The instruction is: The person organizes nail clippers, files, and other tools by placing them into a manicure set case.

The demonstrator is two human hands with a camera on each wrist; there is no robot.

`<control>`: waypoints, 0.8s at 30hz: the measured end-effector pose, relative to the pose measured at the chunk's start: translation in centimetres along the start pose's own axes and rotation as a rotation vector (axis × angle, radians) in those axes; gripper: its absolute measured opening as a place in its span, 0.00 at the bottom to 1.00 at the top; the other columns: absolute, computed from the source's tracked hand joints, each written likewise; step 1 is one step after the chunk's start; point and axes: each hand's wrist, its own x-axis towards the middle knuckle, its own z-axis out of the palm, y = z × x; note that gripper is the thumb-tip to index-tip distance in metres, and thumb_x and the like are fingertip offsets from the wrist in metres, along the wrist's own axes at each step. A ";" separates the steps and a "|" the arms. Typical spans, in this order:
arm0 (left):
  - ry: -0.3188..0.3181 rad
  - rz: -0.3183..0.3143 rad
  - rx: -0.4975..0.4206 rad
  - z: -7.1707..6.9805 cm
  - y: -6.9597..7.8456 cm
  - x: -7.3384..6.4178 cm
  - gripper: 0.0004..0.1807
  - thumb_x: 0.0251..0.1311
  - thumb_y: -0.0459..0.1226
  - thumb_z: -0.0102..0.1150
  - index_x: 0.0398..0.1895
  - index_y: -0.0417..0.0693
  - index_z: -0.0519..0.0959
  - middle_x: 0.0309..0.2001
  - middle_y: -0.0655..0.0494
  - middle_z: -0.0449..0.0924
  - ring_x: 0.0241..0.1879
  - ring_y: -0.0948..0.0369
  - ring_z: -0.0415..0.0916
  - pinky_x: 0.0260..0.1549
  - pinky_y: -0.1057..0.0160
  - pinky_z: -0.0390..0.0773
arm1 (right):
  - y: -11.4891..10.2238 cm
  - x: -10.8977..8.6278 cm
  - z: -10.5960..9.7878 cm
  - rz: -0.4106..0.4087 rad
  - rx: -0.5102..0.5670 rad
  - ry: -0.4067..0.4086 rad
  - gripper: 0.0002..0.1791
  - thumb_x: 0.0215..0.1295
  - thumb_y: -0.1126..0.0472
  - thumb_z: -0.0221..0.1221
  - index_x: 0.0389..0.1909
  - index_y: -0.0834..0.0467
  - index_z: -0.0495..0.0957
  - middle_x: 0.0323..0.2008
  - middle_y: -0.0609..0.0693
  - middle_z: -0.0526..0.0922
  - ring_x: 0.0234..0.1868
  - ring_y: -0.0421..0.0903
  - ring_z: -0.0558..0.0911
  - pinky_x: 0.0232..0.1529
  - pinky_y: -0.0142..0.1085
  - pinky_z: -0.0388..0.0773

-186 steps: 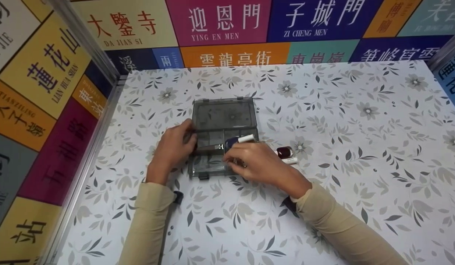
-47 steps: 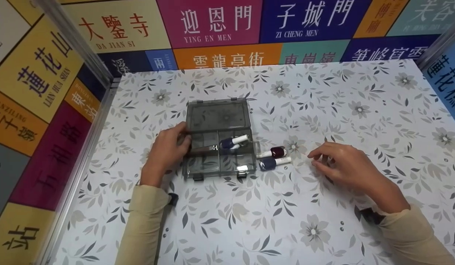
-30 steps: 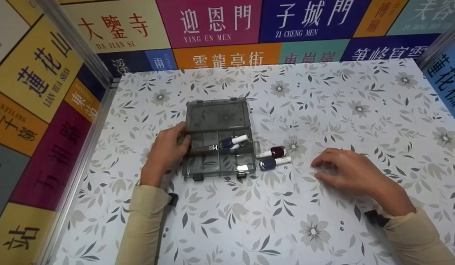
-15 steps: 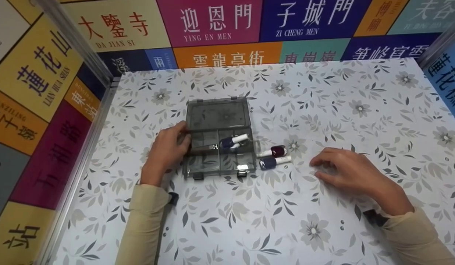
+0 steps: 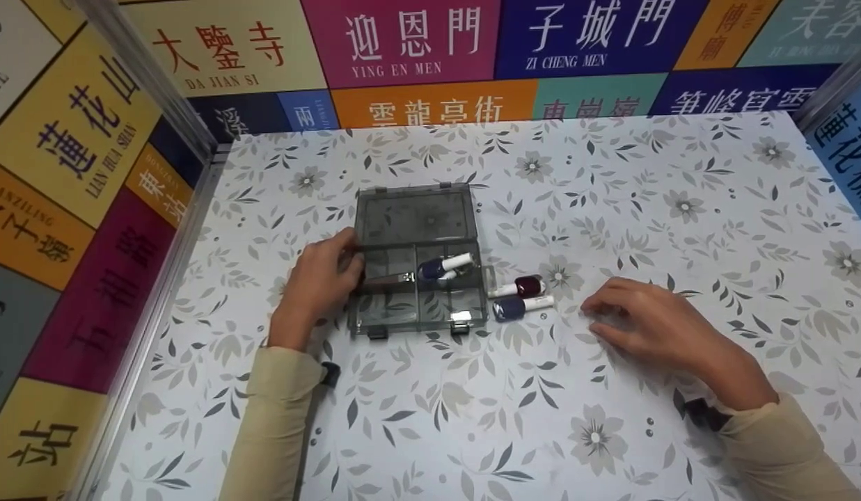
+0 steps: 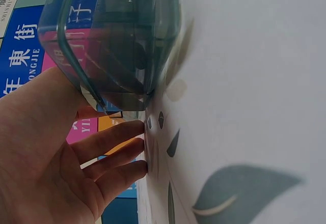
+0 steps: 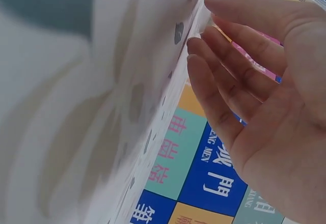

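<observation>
A smoky-grey clear plastic compartment box lies on the table with its lid swung back. My left hand rests at its left side, thumb and forefinger touching the wall; in the left wrist view the other fingers extend to the tabletop. Inside, a dark blue nail polish bottle with a white cap leans over another one, mostly hidden. A metal item resembling a nail clipper lies in the left part. My right hand rests on the table, loosely bent, holding nothing.
Right of the box lie a dark red nail polish bottle and a blue nail polish bottle, both on their sides. The table has a white leaf-patterned cover. Coloured panels with lettering stand behind and at the sides.
Several seconds ago my right hand was over the box's front right; it has since withdrawn to the right. In the last second both hands and the bottles hardly move.
</observation>
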 end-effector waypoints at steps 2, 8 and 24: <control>0.000 -0.005 0.001 0.0 0.0 0.0 0.08 0.76 0.40 0.60 0.54 0.57 0.81 0.46 0.52 0.88 0.42 0.52 0.79 0.45 0.48 0.78 | -0.2 0.2 0.1 -0.016 0.013 0.012 0.14 0.65 0.59 0.75 0.51 0.47 0.89 0.48 0.39 0.88 0.48 0.41 0.87 0.53 0.48 0.84; 0.005 -0.010 0.006 0.1 0.0 0.1 0.08 0.76 0.40 0.60 0.54 0.57 0.81 0.46 0.53 0.88 0.42 0.52 0.79 0.46 0.47 0.78 | -0.7 0.7 0.4 -0.058 0.033 0.053 0.14 0.64 0.62 0.75 0.49 0.48 0.88 0.47 0.39 0.87 0.48 0.40 0.87 0.52 0.46 0.85; 0.008 0.012 0.002 0.1 -0.1 0.2 0.10 0.76 0.39 0.60 0.56 0.56 0.82 0.48 0.52 0.89 0.42 0.52 0.79 0.47 0.47 0.79 | -2.5 2.5 1.3 -0.258 0.133 0.196 0.16 0.60 0.71 0.75 0.48 0.56 0.88 0.48 0.46 0.88 0.41 0.44 0.90 0.43 0.38 0.89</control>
